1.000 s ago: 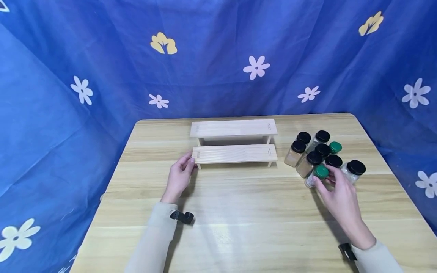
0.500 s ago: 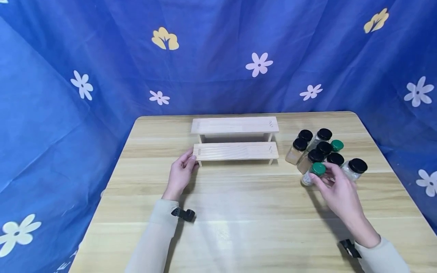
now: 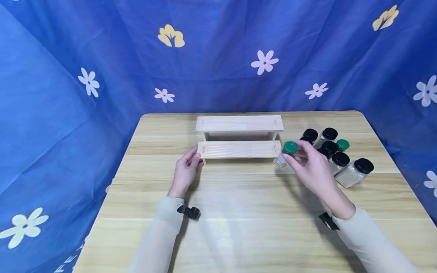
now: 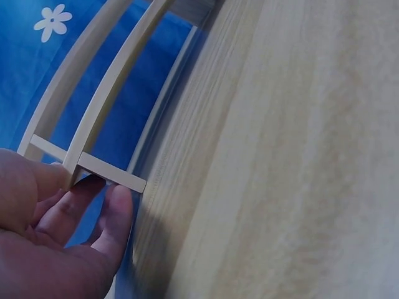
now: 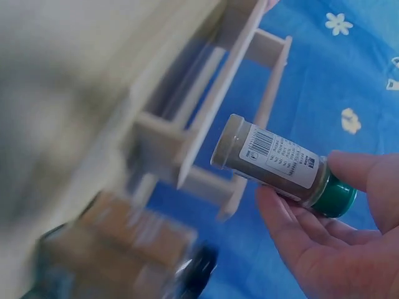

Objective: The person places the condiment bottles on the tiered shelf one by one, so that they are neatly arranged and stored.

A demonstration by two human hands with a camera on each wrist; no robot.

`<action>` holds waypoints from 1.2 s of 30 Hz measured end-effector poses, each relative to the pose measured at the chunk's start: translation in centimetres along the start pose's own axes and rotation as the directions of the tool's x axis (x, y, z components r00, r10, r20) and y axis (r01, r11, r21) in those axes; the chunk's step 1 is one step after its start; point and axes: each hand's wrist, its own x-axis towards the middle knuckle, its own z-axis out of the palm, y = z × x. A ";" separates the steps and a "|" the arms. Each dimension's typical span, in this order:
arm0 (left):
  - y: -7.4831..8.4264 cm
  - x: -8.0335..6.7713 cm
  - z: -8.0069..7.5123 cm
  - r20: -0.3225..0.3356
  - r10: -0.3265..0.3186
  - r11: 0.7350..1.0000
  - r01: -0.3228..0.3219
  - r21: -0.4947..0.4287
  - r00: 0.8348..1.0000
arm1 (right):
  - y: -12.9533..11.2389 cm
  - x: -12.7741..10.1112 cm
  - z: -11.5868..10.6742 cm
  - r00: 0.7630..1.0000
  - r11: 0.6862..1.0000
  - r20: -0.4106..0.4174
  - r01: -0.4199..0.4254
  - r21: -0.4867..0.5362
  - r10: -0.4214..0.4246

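In the head view my right hand [image 3: 312, 167] holds a small spice jar with a green lid [image 3: 290, 148], lifted just off the right end of the two-step wooden rack [image 3: 240, 149]. Brown contents and a white barcode label show on the spice jar [image 5: 274, 159] in the right wrist view, with thumb and fingers pinching it near the lid. At the rack's left end, my left hand [image 3: 186, 170] grips the lower step. Thumb and fingers of the left hand [image 4: 68, 230] lie about the step's edge and leg in the left wrist view.
Several black-lidded spice jars [image 3: 340, 159] and one green-lidded jar [image 3: 343, 145] stand grouped on the right of the wooden table [image 3: 225, 212]. The farthest right jar [image 3: 355, 172] looks tilted. A blue flowered cloth [image 3: 218, 68] hangs behind the table.
My right hand has taken the green-lidded spice jar out of the group and carried it left and away from me to the rack's right end. The left hand stays on the rack.
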 end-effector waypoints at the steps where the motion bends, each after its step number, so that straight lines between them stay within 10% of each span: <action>1: 0.0 0.0 0.0 0.001 0.002 1.000 -0.002 0.004 1.000 | -0.4 0.8 0.5 1.000 1.000 0.006 0.015 0.022 -0.015; 19: -0.8 0.1 1.2 -0.012 0.067 0.997 -0.068 -0.035 0.998 | -6.9 12.6 9.4 0.977 0.967 0.199 0.023 0.255 -0.076; 36: -0.1 -0.8 1.0 -0.055 0.065 0.998 -0.066 -0.024 0.996 | -10.5 16.5 16.1 0.961 0.973 0.251 0.059 0.223 -0.116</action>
